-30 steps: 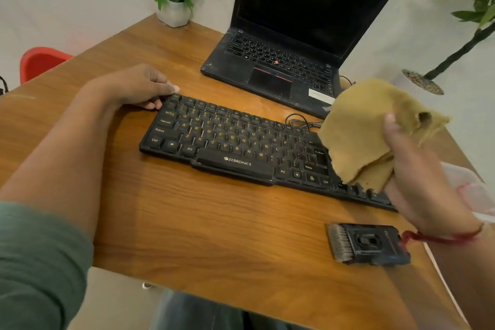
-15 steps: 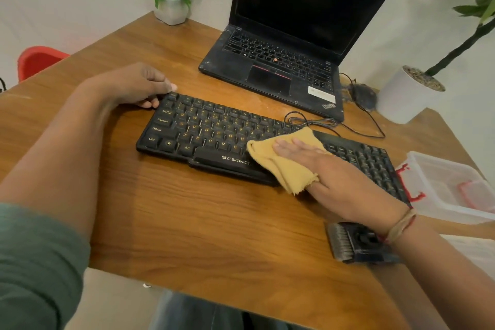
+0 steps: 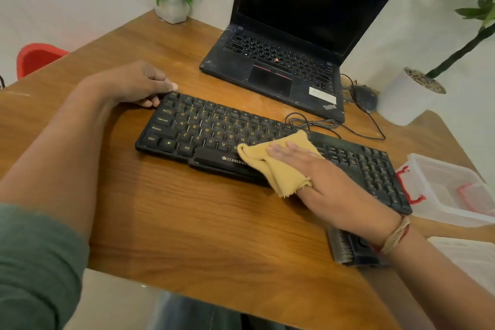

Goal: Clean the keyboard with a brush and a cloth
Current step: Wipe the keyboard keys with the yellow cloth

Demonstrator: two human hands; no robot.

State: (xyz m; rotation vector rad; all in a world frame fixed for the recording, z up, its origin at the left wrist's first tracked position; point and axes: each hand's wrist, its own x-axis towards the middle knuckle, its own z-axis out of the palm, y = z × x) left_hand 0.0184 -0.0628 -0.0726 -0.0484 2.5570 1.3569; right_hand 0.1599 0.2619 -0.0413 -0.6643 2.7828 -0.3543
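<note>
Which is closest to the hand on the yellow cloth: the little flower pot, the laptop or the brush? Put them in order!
1. Brush, by the wrist of the right hand.
2. Laptop, behind the keyboard.
3. Flower pot, far left corner.

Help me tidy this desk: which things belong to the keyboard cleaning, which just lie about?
Job: black Zebronics keyboard, held by left hand; yellow cloth under right hand; black bristle brush.
Idle: open black laptop; black mouse; clear plastic box with red clips; small white flowerpot; large white plant pot.
</note>
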